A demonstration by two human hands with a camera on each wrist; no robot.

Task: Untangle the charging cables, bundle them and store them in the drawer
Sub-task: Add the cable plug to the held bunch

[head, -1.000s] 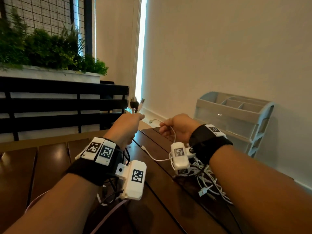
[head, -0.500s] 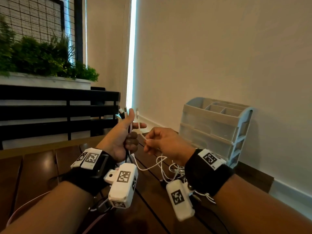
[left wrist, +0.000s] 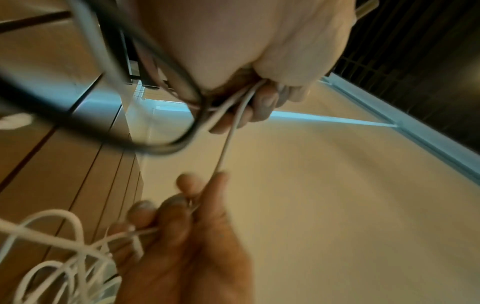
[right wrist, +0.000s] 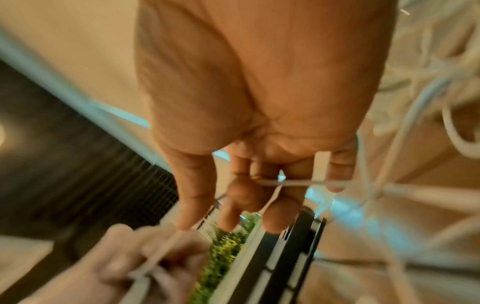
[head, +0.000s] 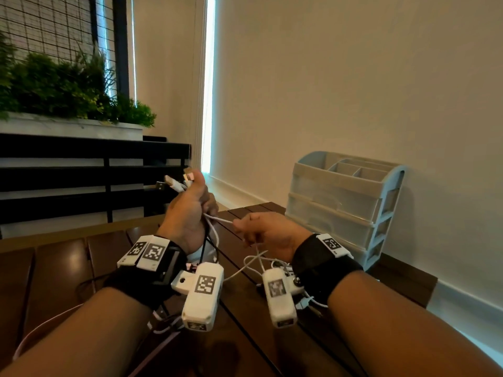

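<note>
head: your left hand (head: 187,213) fists cable plug ends (head: 174,183), right hand (head: 268,234) pinches white cable (head: 220,220); tangle (head: 261,263) on table (head: 54,270), drawer unit (head: 345,205) shut | L wrist: black cable (left wrist: 166,147) loops from fist | R wrist: blurred, fingers (right wrist: 239,191) curl on cord | est. untangling only; bundling, storing left

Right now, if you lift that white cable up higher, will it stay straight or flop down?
Probably flop: the white cable is straight only between the left hand and right hand; beyond, it sags in loose loops. It looks thin, likely light.
</note>
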